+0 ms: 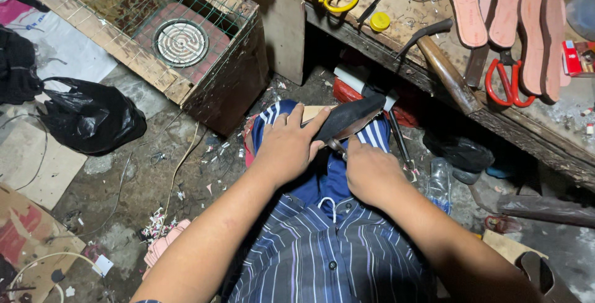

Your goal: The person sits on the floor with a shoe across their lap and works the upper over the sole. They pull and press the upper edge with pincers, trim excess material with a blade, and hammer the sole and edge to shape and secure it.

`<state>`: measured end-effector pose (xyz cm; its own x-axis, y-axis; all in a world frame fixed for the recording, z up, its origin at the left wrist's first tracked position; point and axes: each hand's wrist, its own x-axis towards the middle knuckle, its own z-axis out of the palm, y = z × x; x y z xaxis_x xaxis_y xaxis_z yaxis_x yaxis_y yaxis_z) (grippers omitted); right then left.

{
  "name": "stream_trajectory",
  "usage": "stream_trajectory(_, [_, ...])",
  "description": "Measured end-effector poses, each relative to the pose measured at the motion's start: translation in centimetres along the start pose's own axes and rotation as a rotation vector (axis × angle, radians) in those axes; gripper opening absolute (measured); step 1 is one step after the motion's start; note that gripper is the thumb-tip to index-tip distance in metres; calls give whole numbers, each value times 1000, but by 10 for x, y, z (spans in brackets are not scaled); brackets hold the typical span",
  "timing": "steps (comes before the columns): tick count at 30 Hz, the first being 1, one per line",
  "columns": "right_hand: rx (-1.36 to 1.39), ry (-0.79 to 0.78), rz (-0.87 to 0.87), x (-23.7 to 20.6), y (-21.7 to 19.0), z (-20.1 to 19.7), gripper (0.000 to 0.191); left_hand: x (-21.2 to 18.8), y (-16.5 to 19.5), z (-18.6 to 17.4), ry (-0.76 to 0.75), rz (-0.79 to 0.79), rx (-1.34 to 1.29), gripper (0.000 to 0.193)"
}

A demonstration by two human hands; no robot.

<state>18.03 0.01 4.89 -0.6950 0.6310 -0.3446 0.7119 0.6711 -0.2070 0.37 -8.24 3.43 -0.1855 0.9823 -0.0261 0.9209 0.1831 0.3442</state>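
Nearest the camera: the striped shirt (322, 259) of the seated person, with both forearms extending forward over the lap.

The left hand (286, 145) is closed over a dark shoe sole (348, 117), fingers wrapped across its near end, pressing it against a pale board (313, 112) on the knee. The right hand (370, 173) is clenched around a small tool handle (336, 147); the working end sits at the underside edge of the sole. The blade itself is hidden.

Progress, as a judgement: trimming of the sole edge appears under way. Small offcuts (158, 223) lie on the floor (142, 179) to the left. How much edge remains uncut cannot be told.

Clearance: the lap area is tight. A mesh-covered wooden box (204, 86) with a coil heater (181, 42) stands just beyond the left knee. A black bag (90, 117) lies farther left.

Far side: the workbench (533, 135) edge runs diagonally beyond the right hand. Near that edge lie a hammer (443, 70) and red-handled scissors (505, 83); pink insoles (502, 17) occupy the far right corner. Yellow-handled scissors (339, 0) rest at the far edge.
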Motion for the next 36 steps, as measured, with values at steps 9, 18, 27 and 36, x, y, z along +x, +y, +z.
stream_trajectory(9, [79,5,25,-4,-2,-2,28,-5,5,-2,38,-21,24,71])
stream_trajectory(18, [36,147,-27,-21,6,26,21,-5,-7,0,-5,68,-45,64])
stream_trajectory(27, [-19,89,-7,5,10,38,17,10,6,9,5,-54,-38,60])
stream_trajectory(36, [87,107,21,3,10,25,19,5,10,3,34,-50,-12,62])
